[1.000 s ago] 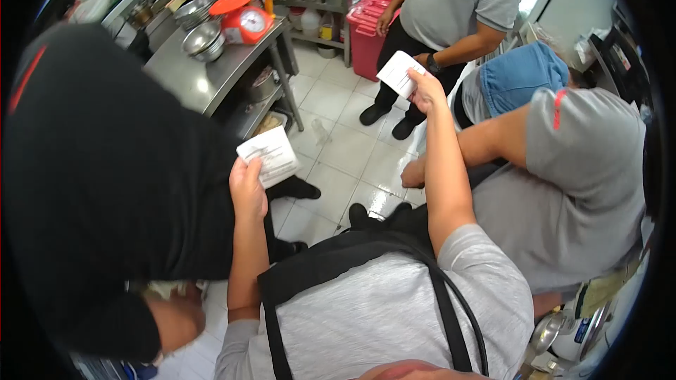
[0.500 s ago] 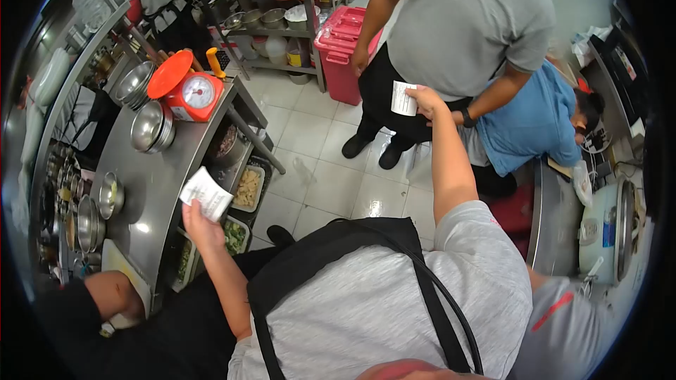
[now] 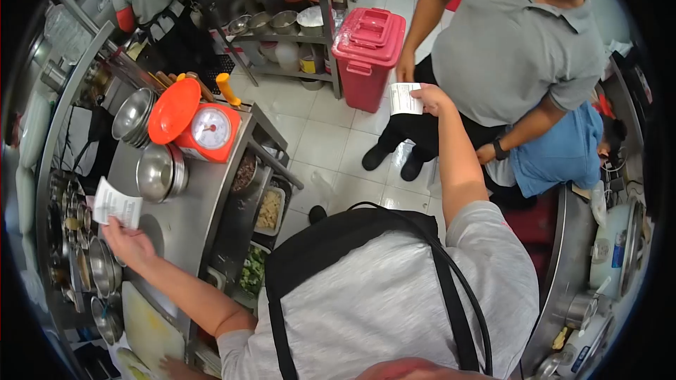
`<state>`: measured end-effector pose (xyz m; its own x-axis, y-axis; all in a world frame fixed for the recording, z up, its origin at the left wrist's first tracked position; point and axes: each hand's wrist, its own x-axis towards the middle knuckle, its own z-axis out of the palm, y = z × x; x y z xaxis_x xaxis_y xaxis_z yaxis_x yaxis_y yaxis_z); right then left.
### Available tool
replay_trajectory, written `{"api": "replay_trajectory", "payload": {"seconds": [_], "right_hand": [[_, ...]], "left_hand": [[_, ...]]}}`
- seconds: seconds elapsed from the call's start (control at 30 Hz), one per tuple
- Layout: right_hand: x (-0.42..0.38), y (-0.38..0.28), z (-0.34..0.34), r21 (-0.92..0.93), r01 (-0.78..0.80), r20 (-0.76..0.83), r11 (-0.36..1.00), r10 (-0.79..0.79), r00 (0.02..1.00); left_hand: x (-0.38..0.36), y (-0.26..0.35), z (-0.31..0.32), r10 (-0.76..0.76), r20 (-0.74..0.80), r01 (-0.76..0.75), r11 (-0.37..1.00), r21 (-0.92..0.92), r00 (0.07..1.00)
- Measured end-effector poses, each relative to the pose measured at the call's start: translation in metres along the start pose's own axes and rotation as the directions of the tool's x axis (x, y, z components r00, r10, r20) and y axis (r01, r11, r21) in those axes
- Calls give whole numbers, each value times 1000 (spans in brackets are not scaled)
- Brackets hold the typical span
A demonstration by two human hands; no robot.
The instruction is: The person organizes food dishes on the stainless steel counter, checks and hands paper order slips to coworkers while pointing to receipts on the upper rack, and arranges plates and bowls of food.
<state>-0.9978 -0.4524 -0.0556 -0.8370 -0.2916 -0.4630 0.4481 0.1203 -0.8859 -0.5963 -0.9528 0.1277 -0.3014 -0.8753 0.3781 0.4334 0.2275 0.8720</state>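
Observation:
My left hand is stretched out over the steel counter on the left, pinching a white printed slip of paper by its lower edge. In front of me, my right hand is raised with a second printed slip gripped between thumb and fingers. The print on both slips is too small to read. Steel bowls stand beyond my left hand, and a cutting board lies nearer to me. Past my right hand stands a person in a grey polo shirt.
A red kitchen scale stands at the counter's far end. Trays of food sit beneath the counter. A pink lidded bin and a steel shelf are behind. Someone in blue bends at the right; another person works far left.
My left hand has swung left with its slip, farther out over the counter. My right hand still holds its slip up in front. The view has shifted, and the co-worker in grey appears farther right.

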Motion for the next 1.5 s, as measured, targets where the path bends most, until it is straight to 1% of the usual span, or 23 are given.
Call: {"api": "replay_trajectory", "payload": {"seconds": [0.13, 0.23, 0.27, 0.3, 0.33, 0.37, 0.4, 0.47, 0.53, 0.63, 0.7, 0.8, 0.97, 1.07, 1.1, 1.13, 1.17, 1.2, 1.23, 1.27, 1.37, 1.4, 1.5], "right_hand": [[46, -7, 20, 108, 88, -40, 990, -84, 996], [52, -30, 40, 16, 83, -316, 996, -74, 946], [75, -19, 27, -38, 224, -259, 974, -226, 939], [112, -2, 12, -42, 477, -227, 878, -473, 851], [126, -6, 16, -12, 427, -297, 904, -411, 862], [108, -31, 43, 269, 381, -252, 884, -317, 914], [83, -52, 62, 437, 381, -150, 815, -352, 924], [128, -38, 40, 366, 252, -262, 896, -161, 952], [130, -35, 61, 363, 226, -359, 904, -88, 929], [136, -14, 77, 320, 137, -234, 937, -62, 970], [135, 7, 95, 384, 20, -233, 923, 76, 970], [123, 45, 114, 292, -143, -222, 946, 212, 952], [129, 122, 120, 69, -254, -221, 965, 263, 939], [111, 152, 125, -119, -260, -210, 958, 231, 950], [114, 166, 121, -209, -258, -197, 943, 218, 956], [112, 185, 118, -365, -244, -144, 899, 204, 968], [118, 210, 113, -602, -171, -61, 780, 168, 984], [131, 250, 97, -839, 22, 104, 544, 120, 987], [144, 283, 87, -934, 286, 310, 213, 88, 947], [143, 295, 92, -779, 604, 606, -170, 45, 794], [120, 296, 79, -956, 281, 291, 87, 147, 945], [111, 292, 78, -966, 229, 245, 121, 142, 959], [67, 277, 75, -961, 3, 50, 276, 164, 985]], "left_hand": [[106, 38, -21, 163, -43, -160, 985, 57, 986], [133, 80, 5, 294, -9, -293, 955, 33, 956], [146, 86, 8, 287, -42, -284, 957, 60, 957], [159, 98, 3, 306, -105, -296, 950, 103, 946], [163, 109, 13, 288, -125, -276, 955, 109, 949], [174, 119, 11, 343, -96, -328, 934, 142, 935], [184, 130, 19, 447, -77, -427, 883, 195, 891], [220, 150, 18, 575, -31, -571, 816, 95, 817], [249, 176, 11, 651, -69, -632, 753, 182, 756], [278, 225, 13, 688, -239, -684, 721, 117, 685], [300, 245, 12, 657, -308, -669, 739, 83, 688], [318, 254, 27, 587, -382, -609, 790, 75, 714], [340, 257, 45, 489, -409, -519, 854, 42, 771], [349, 262, 64, 442, -631, -552, 834, 27, 637], [355, 265, 61, 460, -587, -512, 855, 89, 666], [363, 267, 62, 482, -605, -549, 831, 87, 634], [371, 268, 64, 502, -623, -586, 806, 85, 600], [374, 269, 67, 519, -642, -621, 779, 84, 565], [370, 269, 70, 506, -636, -607, 791, 72, 583], [365, 269, 72, 491, -630, -593, 803, 59, 601], [382, 273, 54, 386, -647, -542, 839, -51, 658], [356, 265, 62, 369, -718, -544, 839, -16, 590], [317, 246, 54, 445, -563, -619, 770, -155, 696]]}}
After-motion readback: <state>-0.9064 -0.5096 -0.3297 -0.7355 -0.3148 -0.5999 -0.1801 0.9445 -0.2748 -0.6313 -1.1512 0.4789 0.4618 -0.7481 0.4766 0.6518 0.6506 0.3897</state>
